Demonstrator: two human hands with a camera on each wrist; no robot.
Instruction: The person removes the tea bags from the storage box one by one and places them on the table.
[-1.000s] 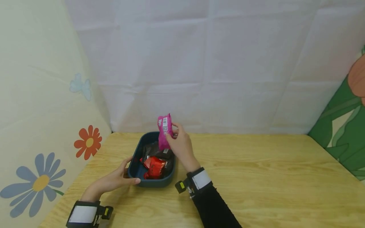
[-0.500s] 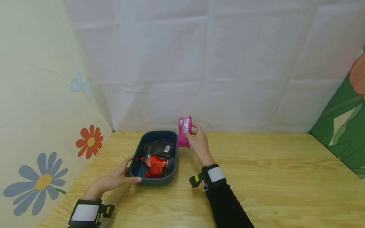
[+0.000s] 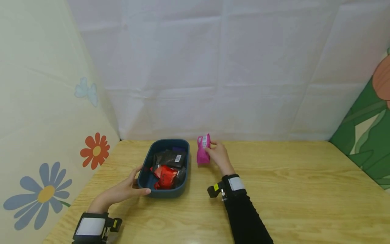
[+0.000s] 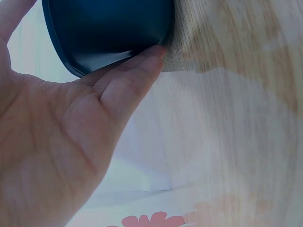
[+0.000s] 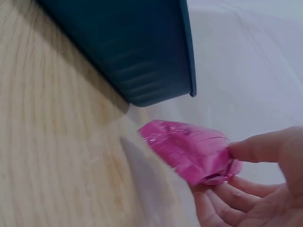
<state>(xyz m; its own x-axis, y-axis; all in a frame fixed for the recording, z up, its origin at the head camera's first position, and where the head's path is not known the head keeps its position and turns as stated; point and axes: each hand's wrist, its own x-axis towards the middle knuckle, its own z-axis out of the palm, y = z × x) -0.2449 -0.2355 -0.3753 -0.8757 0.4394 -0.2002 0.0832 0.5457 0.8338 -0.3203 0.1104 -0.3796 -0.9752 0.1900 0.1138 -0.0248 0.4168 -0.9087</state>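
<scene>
In the head view, a dark blue plastic box (image 3: pixel 164 193) stands on the table at left of centre. Inside lie a red packet (image 3: pixel 167 177), a dark packet with a barcode (image 3: pixel 167 158) and a bit of something purple (image 3: pixel 178 149). My left hand (image 3: pixel 123 190) rests on the box's near left corner, thumb spread along the front and straight fingers (image 4: pixel 128 85) against the outer side wall. To the right of the box, my right hand (image 3: pixel 220 156) pinches a pink plastic packet (image 5: pixel 189 151) between thumb and fingers. The packet is tilted, low over the table; whether it touches cannot be told.
The wooden table (image 3: pixel 289 189) runs back to a white cloth backdrop (image 3: pixel 259 67). A flower-printed panel (image 3: pixel 39 128) borders the left side, and a green leafy panel (image 3: pixel 368 135) the right.
My right hand has carried the pink packet from over the box to the right and then lowered it toward the table. My left hand and the box have stayed in place.
</scene>
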